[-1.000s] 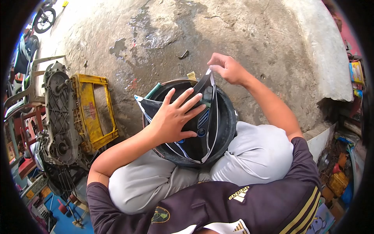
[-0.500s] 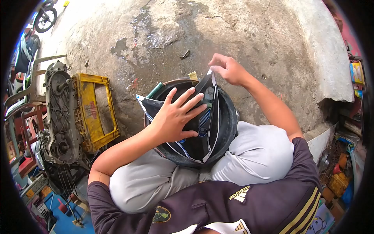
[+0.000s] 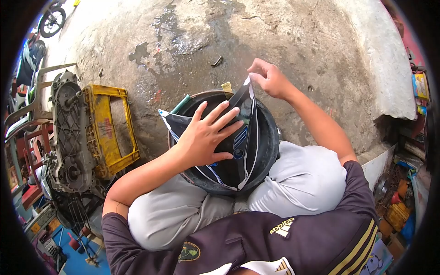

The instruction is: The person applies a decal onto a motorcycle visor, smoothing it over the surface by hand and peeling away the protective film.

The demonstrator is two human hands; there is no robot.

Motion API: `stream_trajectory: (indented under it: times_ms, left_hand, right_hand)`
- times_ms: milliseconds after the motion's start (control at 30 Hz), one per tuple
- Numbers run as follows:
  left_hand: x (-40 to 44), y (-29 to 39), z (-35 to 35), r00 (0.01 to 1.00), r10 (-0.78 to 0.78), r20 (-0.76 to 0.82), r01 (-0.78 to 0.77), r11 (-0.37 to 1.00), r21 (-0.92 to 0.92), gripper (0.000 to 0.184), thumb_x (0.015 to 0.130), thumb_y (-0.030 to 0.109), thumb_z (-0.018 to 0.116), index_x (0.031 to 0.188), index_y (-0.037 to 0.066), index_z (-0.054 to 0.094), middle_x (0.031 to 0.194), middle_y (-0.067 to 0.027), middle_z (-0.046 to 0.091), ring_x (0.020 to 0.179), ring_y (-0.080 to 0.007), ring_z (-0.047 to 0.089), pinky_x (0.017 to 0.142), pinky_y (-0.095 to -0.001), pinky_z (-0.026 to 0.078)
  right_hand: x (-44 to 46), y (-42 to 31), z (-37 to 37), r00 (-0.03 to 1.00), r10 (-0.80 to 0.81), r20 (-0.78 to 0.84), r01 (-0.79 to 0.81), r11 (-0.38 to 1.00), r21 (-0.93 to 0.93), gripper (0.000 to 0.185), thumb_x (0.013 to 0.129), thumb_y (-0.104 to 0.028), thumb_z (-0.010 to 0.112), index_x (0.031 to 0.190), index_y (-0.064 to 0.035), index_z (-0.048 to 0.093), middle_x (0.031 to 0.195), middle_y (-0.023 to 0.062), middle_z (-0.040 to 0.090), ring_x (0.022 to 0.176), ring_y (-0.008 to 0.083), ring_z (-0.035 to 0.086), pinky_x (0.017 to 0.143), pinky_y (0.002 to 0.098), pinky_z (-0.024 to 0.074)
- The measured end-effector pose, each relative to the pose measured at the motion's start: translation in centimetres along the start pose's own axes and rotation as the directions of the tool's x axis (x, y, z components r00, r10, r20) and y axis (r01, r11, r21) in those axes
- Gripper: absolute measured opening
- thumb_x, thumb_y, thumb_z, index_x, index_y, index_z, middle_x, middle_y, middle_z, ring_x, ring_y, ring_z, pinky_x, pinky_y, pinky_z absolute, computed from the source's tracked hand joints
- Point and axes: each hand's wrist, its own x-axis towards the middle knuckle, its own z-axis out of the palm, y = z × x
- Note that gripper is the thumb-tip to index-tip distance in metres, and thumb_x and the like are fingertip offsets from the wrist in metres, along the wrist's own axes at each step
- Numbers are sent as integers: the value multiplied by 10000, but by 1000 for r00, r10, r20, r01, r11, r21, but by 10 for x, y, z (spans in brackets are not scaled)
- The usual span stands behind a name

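A glossy black motorcycle fairing panel (image 3: 240,158), with white edging and blue-and-white graphics, lies over a round black tub (image 3: 271,149) between my knees. My left hand (image 3: 208,137) rests palm down on the panel, fingers spread, hiding its middle. At the panel's upper tip, which is white, the thumb and forefinger of my right hand (image 3: 270,81) are pinched together; whether they hold the panel itself or a sticker edge there, I cannot tell. The panel's other pointed end sticks out past the tub's left rim.
To the left stand a yellow plastic crate (image 3: 112,130) and a metal engine casing (image 3: 68,133). A small dark piece (image 3: 217,61) lies on the wet concrete floor (image 3: 293,41) ahead. At right are a concrete ledge (image 3: 385,59) and a pile of assorted parts (image 3: 396,213).
My right hand has shifted slightly up at the panel's tip. My left hand stays spread on the panel, and the panel has barely moved.
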Motion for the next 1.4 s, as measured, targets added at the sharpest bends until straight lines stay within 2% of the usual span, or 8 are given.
stream_trajectory:
  times_ms: [433,533,633,733,867,1000,1200,1400]
  left_hand:
    - [0,0,1,1000,1,-1,-1,1000,20,918,817,642,774,1590,227,503,1705,-90,359,1606,-337,261,1259,-642,210]
    - [1,0,1,1000,-4,1,4,1000,6,914,818,640,774,1588,226,506,1705,-89,359,1605,-335,261,1257,-644,212]
    - [-1,-1,1,1000,9,-11,-9,1000,9,912,821,640,772,1588,227,505,1705,-90,358,1604,-335,263,1257,-644,213]
    - [-1,0,1,1000,4,-4,-4,1000,11,911,819,635,776,1588,227,506,1705,-89,357,1603,-336,265,1256,-644,215]
    - [-1,0,1,1000,4,-10,-4,1000,9,915,814,632,783,1587,226,508,1706,-88,356,1602,-338,266,1255,-645,218]
    - [-1,2,-1,1000,-3,-12,3,1000,10,917,807,630,788,1583,227,513,1704,-91,361,1605,-342,261,1255,-649,220]
    - [-3,3,4,999,4,-34,-1,998,59,925,806,649,778,1584,227,511,1708,-98,356,1610,-341,251,1266,-644,204]
    - [-11,2,-9,995,105,-5,-102,978,182,952,818,634,777,1632,286,428,1738,-121,289,1621,-336,229,1279,-644,167]
  right_hand:
    - [1,1,-3,994,-29,108,21,997,79,147,1021,-153,657,1091,-25,636,857,-17,602,799,75,524,726,287,438]
    - [3,0,-4,998,56,41,-53,997,-57,128,992,-125,666,1064,-22,641,771,-2,596,721,72,514,655,295,435]
    - [6,22,-9,998,-56,11,54,993,106,123,1004,-135,669,1073,-37,645,808,-12,611,752,71,530,674,290,445]
    - [13,26,-32,983,134,-127,-123,989,88,116,1015,-136,671,1095,-53,653,839,-22,622,771,73,539,688,290,449]
    - [-2,-8,-19,988,130,88,-145,971,190,125,1036,-101,651,1155,-63,661,875,-42,596,805,40,513,725,240,438]
    - [-8,20,5,998,-48,41,40,986,164,143,1029,-126,653,1149,-47,663,857,-10,622,780,79,535,715,285,455]
    - [-30,18,-34,965,141,-220,-103,979,174,180,1038,-156,661,1185,-52,654,788,-12,595,699,72,518,624,296,444]
    - [-63,-23,-63,992,57,-115,-47,995,90,199,1020,-157,685,1174,-35,655,874,42,693,807,126,651,743,310,524]
